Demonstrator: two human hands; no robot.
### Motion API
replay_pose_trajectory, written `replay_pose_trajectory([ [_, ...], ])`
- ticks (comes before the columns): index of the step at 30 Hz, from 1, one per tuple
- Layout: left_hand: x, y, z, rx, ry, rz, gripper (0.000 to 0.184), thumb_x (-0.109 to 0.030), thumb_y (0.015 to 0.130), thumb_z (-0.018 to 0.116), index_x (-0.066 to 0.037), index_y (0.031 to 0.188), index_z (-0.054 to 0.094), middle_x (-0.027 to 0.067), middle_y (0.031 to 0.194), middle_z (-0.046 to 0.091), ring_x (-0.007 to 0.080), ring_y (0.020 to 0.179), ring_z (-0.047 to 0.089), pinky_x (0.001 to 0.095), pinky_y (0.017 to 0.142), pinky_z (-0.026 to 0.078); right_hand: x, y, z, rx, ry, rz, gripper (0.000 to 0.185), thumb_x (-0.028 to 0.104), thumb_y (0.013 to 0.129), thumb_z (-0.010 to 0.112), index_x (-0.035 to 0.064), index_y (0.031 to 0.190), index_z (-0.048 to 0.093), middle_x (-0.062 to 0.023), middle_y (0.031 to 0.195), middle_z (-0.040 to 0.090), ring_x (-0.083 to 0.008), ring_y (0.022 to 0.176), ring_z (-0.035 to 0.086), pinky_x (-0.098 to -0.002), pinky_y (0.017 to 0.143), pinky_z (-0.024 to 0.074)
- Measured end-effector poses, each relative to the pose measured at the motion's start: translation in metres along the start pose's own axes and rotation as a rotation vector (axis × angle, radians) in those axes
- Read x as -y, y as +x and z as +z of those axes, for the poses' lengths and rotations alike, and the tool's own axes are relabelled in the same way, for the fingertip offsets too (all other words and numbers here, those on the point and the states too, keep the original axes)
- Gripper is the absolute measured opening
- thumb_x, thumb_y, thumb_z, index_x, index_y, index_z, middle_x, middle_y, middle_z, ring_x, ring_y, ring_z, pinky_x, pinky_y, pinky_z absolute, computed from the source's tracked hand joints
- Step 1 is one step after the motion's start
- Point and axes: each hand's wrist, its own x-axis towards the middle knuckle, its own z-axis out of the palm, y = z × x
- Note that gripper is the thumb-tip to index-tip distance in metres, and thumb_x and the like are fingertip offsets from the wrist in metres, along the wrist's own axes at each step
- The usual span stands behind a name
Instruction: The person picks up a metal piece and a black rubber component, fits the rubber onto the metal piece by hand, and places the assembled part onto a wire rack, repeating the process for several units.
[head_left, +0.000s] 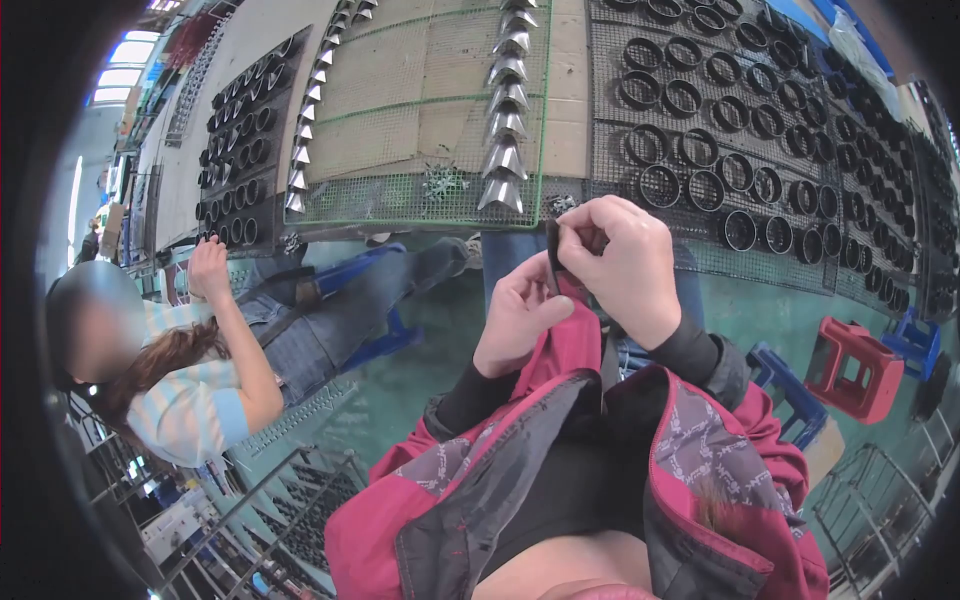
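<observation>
Both of my hands are together in front of my lap, at the table's near edge. Between them is a thin black piece (553, 262), seen edge-on and partly covered by fingers, so its full shape is hidden. The fingers of my left hand (520, 318) pinch its lower end. My right hand (632, 268) has its fingertips closed on the upper part. Just beyond the hands lies a small pile of tiny metal parts (562, 204). A green mesh tray (420, 100) bears rows of shiny bent metal pieces (505, 158) and another small heap (443, 183).
At the right, mesh racks (610, 150) carry many black rings (698, 148). A co-worker (200, 370) sits at the left, near another rack of black rings (245, 190). Red (853, 370) and blue (790, 395) plastic stools stand on the green floor.
</observation>
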Motion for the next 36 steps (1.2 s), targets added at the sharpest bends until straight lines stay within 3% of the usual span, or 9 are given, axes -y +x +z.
replay_pose_trajectory([
  [11, 0.013, 0.011, -0.017, -0.084, -0.203, 0.231, 0.056, 0.015, 0.067, 0.039, 0.001, 0.119, 0.054, 0.0122, 0.117, 0.056, 0.0262, 0.105, 0.056, 0.0407, 0.095, 0.048, -0.027, -0.001, 0.006, 0.026, 0.208, 0.214, 0.01, 0.007, 0.078, 0.057, 0.0076, 0.074, 0.066, 0.0023, 0.069, 0.062, -0.0048, 0.059, 0.049, -0.0196, 0.057, 0.0409],
  [14, 0.011, 0.02, -0.026, -0.096, -0.374, 0.322, 0.028, -0.002, 0.088, 0.033, 0.003, 0.113, 0.045, 0.0142, 0.115, 0.046, 0.0279, 0.119, 0.039, 0.0446, 0.113, 0.026, -0.043, 0.013, 0.027, -0.035, 0.104, 0.121, 0.009, 0.012, 0.077, 0.059, 0.0105, 0.07, 0.065, 0.0048, 0.065, 0.062, -0.0058, 0.058, 0.049, -0.023, 0.06, 0.0406],
  [17, 0.021, 0.025, -0.056, -0.047, -0.428, 0.41, 0.059, -0.04, 0.099, 0.033, 0.011, 0.122, 0.051, 0.001, 0.135, 0.034, 0.0165, 0.131, 0.03, 0.0353, 0.112, 0.027, -0.068, 0.033, 0.046, -0.119, -0.061, 0.073, 0.01, 0.01, 0.076, 0.057, 0.0107, 0.07, 0.064, 0.0025, 0.066, 0.06, -0.0098, 0.06, 0.051, -0.0256, 0.063, 0.0414],
  [20, 0.02, 0.023, -0.068, -0.046, -0.363, 0.384, 0.076, -0.062, 0.09, 0.038, 0.004, 0.125, 0.053, -0.0059, 0.137, 0.028, 0.0161, 0.136, 0.024, 0.0363, 0.111, 0.029, -0.089, 0.039, 0.072, -0.22, -0.573, -0.3, 0.013, 0.013, 0.076, 0.062, 0.0173, 0.064, 0.058, 0.0029, 0.066, 0.057, -0.0181, 0.067, 0.057, -0.0313, 0.066, 0.044],
  [23, 0.023, 0.024, -0.062, -0.077, -0.438, 0.388, 0.069, -0.052, 0.09, 0.05, -0.003, 0.136, 0.037, 0.0144, 0.134, 0.049, 0.0223, 0.129, 0.041, 0.0405, 0.107, 0.035, -0.106, 0.038, 0.091, -0.216, -0.766, -0.554, 0.023, 0.007, 0.065, 0.062, 0.017, 0.055, 0.045, 0.0007, 0.056, 0.044, -0.0194, 0.054, 0.049, -0.0324, 0.053, 0.0358],
  [26, 0.029, 0.025, -0.059, -0.118, -0.47, 0.319, 0.075, -0.047, 0.08, 0.067, -0.005, 0.133, 0.033, 0.0237, 0.128, 0.051, 0.0277, 0.118, 0.05, 0.0388, 0.104, 0.037, -0.107, 0.033, 0.095, -0.196, -0.685, -0.492, 0.021, 0.003, 0.061, 0.062, 0.0132, 0.058, 0.044, -0.0012, 0.058, 0.043, -0.0207, 0.052, 0.048, -0.0329, 0.046, 0.0415],
  [31, 0.01, 0.023, -0.041, -0.165, -0.378, 0.319, 0.052, -0.009, 0.077, 0.065, -0.005, 0.124, 0.042, 0.0228, 0.116, 0.053, 0.028, 0.114, 0.052, 0.0388, 0.102, 0.039, -0.101, 0.051, 0.067, 0.205, -0.593, -0.112, 0.021, 0.024, 0.087, 0.053, 0.017, 0.071, 0.065, -0.0013, 0.073, 0.059, -0.0233, 0.072, 0.06, -0.0354, 0.059, 0.0464],
  [32, 0.006, 0.022, -0.04, -0.211, -0.273, 0.293, 0.049, 0.003, 0.075, 0.057, -0.005, 0.121, 0.043, 0.0146, 0.103, 0.06, 0.0309, 0.121, 0.049, 0.0411, 0.103, 0.039, -0.095, 0.058, 0.059, 0.41, -0.446, 0.032, 0.028, 0.027, 0.09, 0.045, 0.0128, 0.076, 0.064, -0.0066, 0.083, 0.063, -0.0296, 0.08, 0.058, -0.0393, 0.072, 0.044],
  [36, -0.002, 0.024, -0.035, -0.254, -0.038, 0.391, 0.056, 0.007, 0.063, 0.066, -0.005, 0.115, 0.05, 0.0184, 0.117, 0.057, 0.0218, 0.1, 0.057, 0.0325, 0.093, 0.045, -0.082, 0.05, 0.05, 0.142, -0.295, 0.057, 0.015, 0.024, 0.086, 0.056, 0.0172, 0.081, 0.069, 0.001, 0.083, 0.065, -0.0214, 0.076, 0.061, -0.0349, 0.064, 0.0448],
])
